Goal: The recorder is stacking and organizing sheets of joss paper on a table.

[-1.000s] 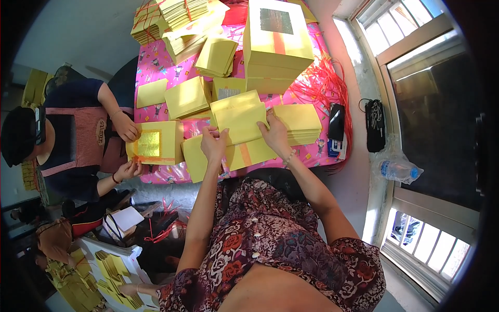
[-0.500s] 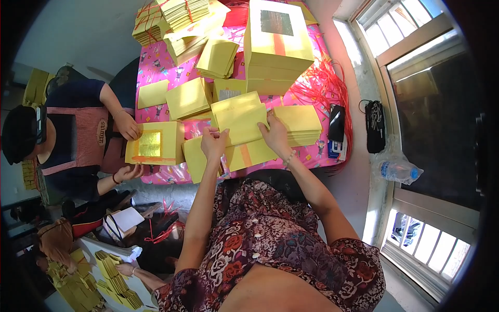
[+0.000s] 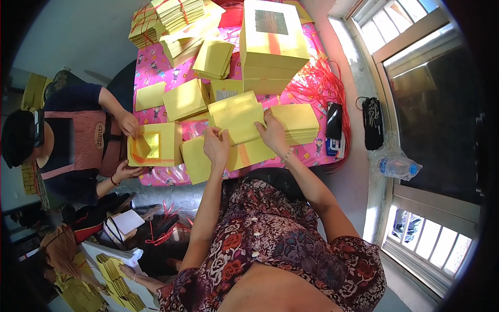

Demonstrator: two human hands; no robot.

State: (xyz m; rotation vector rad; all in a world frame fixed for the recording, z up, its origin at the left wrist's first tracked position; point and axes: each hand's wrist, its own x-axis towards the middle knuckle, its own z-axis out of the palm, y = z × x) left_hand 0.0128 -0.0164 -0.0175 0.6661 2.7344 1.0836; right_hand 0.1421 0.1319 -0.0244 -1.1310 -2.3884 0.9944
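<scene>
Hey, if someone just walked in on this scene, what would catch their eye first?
Probably the yellow paper everywhere on the pink tablecloth: a tall stack at the far side and tied bundles in the far left corner. In the middle, the left hand and right hand hold a sheaf of yellow sheets. Red strings lie scattered to the right.

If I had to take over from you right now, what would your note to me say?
Left hand and right hand: each has a grip on the yellow paper stack, held over the pink table.
More loose yellow sheets lie underneath.
Done: tied bundles at the far end.
Left: loose piles and red strings remain.
A co-worker's hands press a sheet with a gold square.
</scene>
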